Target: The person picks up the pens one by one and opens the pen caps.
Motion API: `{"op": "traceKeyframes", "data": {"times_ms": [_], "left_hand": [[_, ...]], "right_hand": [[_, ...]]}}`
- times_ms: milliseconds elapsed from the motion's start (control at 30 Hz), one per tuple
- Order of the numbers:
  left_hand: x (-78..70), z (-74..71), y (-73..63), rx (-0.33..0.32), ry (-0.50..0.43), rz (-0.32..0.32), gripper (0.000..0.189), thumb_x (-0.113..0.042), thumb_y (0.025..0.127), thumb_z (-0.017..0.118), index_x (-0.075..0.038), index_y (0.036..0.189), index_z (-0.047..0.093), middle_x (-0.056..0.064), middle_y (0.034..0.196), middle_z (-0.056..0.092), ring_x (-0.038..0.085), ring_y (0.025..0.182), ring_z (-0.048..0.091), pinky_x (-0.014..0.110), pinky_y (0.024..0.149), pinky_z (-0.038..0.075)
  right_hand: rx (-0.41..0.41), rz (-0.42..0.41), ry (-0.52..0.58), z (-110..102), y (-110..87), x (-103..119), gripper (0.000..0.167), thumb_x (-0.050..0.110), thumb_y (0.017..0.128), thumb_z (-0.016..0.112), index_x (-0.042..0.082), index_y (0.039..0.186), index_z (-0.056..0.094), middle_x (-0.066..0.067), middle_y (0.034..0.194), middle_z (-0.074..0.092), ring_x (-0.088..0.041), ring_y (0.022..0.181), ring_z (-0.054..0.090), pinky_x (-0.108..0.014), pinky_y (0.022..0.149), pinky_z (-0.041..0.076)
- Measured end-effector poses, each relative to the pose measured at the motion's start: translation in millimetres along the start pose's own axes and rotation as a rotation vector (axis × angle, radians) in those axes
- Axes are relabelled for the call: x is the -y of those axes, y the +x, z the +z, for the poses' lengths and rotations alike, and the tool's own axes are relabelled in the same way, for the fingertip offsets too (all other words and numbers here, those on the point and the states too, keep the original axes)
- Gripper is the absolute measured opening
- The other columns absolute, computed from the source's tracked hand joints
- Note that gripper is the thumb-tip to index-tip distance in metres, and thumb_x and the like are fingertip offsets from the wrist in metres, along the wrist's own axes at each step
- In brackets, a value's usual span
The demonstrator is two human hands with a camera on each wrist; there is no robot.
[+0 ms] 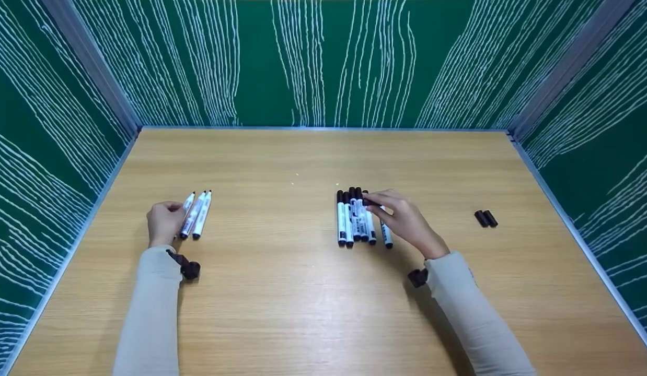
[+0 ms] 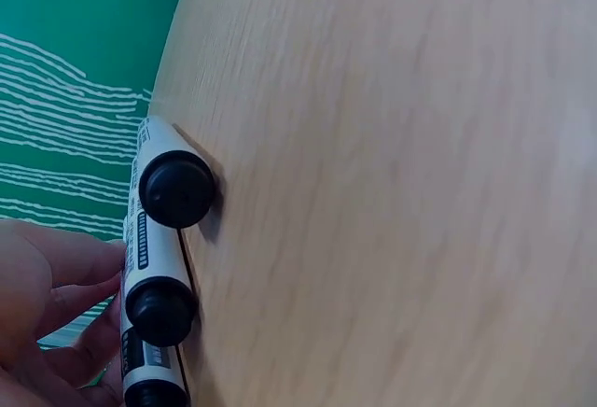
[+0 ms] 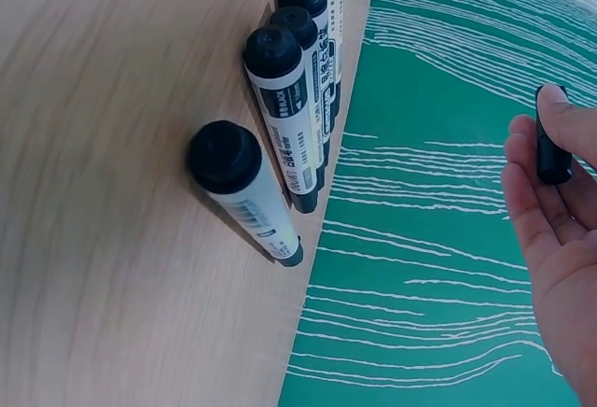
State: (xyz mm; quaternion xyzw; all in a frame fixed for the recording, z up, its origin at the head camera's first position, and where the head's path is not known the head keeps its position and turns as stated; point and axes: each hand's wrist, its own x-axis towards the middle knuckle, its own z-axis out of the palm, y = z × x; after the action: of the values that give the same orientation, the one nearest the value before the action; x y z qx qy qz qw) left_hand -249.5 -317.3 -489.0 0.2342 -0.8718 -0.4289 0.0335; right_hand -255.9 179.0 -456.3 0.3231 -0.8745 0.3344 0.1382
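At the left, three uncapped white markers lie side by side, their tips pointing away. My left hand pinches the leftmost marker, its lower part partly hidden by the hand. The left wrist view shows the black ends of these markers, with fingertips against the body of the lowest one. Above a row of capped markers, my right hand holds a black marker cap between thumb and fingers. One capped marker lies a little right of that row, below the right hand.
Two loose black caps lie side by side at the right of the wooden table. Green panels with white lines enclose the table at the back and both sides. Small pale specks lie near the middle back.
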Motion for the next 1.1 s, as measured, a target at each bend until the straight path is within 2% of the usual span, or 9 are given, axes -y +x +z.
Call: {"op": "traceKeyframes", "data": {"times_ms": [200, 433, 633, 933, 1100], "left_hand": [[-4.4, 3.4, 0.2, 0.040, 0.003, -0.017, 0.035, -0.016, 0.094, 0.050, 0.001, 0.123, 0.063, 0.021, 0.124, 0.061, 0.027, 0.107, 0.057, 0.034, 0.092, 0.046], [-5.0, 4.8, -0.3, 0.030, -0.007, -0.014, 0.034, -0.017, 0.094, 0.049, 0.001, 0.118, 0.066, 0.020, 0.118, 0.063, 0.024, 0.100, 0.058, 0.029, 0.085, 0.046], [-2.6, 5.4, 1.2, 0.007, 0.026, 0.014, 0.034, -0.019, 0.094, 0.050, 0.002, 0.116, 0.066, 0.021, 0.116, 0.065, 0.026, 0.100, 0.059, 0.032, 0.087, 0.046], [-4.0, 4.3, 1.3, 0.032, 0.027, -0.011, 0.035, -0.019, 0.095, 0.048, 0.001, 0.119, 0.064, 0.021, 0.121, 0.062, 0.026, 0.104, 0.056, 0.033, 0.089, 0.045], [-5.4, 3.0, 0.7, 0.049, 0.019, -0.043, 0.036, -0.020, 0.096, 0.045, -0.001, 0.121, 0.063, 0.018, 0.122, 0.061, 0.024, 0.103, 0.055, 0.029, 0.085, 0.045]], "right_hand": [[0.004, -0.003, 0.005, 0.4, -0.2, -0.4, 0.030, 0.008, 0.089, 0.066, 0.007, 0.119, 0.067, -0.010, 0.111, 0.070, -0.022, 0.102, 0.066, -0.031, 0.087, 0.055], [-0.005, -0.016, 0.005, -0.7, -1.1, -0.7, 0.029, 0.007, 0.089, 0.066, 0.004, 0.118, 0.068, -0.012, 0.110, 0.070, -0.023, 0.101, 0.066, -0.032, 0.086, 0.055], [-0.005, -0.015, 0.001, -1.3, -1.9, -1.2, 0.029, 0.007, 0.089, 0.066, 0.004, 0.118, 0.068, -0.012, 0.112, 0.070, -0.024, 0.102, 0.067, -0.032, 0.087, 0.055], [0.000, -0.003, -0.015, -1.7, -2.7, -0.4, 0.029, 0.008, 0.090, 0.065, 0.005, 0.118, 0.067, -0.012, 0.113, 0.070, -0.024, 0.103, 0.066, -0.032, 0.088, 0.055], [0.005, 0.009, -0.020, -2.7, -3.1, -0.2, 0.029, 0.009, 0.090, 0.065, 0.005, 0.119, 0.067, -0.012, 0.114, 0.069, -0.025, 0.104, 0.066, -0.033, 0.088, 0.055]]}}
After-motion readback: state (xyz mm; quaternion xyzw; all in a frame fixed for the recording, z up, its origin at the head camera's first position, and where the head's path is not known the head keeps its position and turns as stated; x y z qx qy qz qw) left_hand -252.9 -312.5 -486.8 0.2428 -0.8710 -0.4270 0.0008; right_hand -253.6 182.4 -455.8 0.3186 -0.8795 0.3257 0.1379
